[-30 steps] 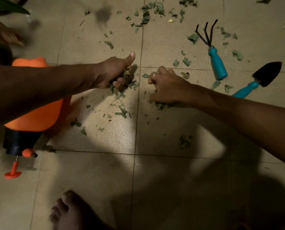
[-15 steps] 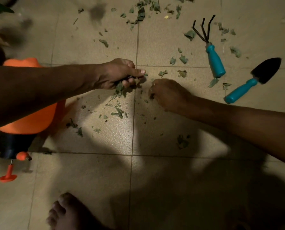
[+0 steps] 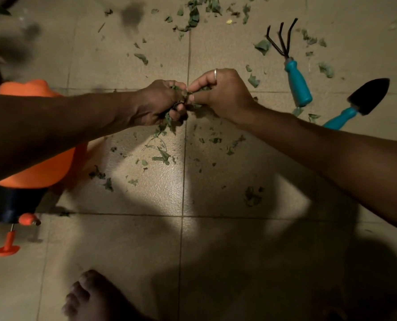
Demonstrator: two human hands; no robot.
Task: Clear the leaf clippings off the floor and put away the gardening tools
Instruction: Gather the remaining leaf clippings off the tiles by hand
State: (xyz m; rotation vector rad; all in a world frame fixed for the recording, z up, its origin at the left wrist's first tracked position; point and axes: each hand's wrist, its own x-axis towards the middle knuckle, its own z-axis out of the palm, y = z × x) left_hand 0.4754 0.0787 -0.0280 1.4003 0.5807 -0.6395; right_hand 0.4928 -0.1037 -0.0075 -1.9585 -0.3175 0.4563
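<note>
Left grip is clamping a wad of leaf clippings, fingers curled round it. Right grip is touching it fingertip to fingertip and looks to be pinching a few scraps; the light is poor. More bits are lying scattered on the floor. Hand rake and trowel are lying to my right, untouched. Orange sprayer is sitting under my left forearm.

Both bare forearms reach in from the sides and meet at centre; the left hand is curled, knuckles up, gripping a wad of leaf clippings; the right hand bunches its fingertips against the left's, seemingly pinching more clippings, though dim light blurs this.
</note>
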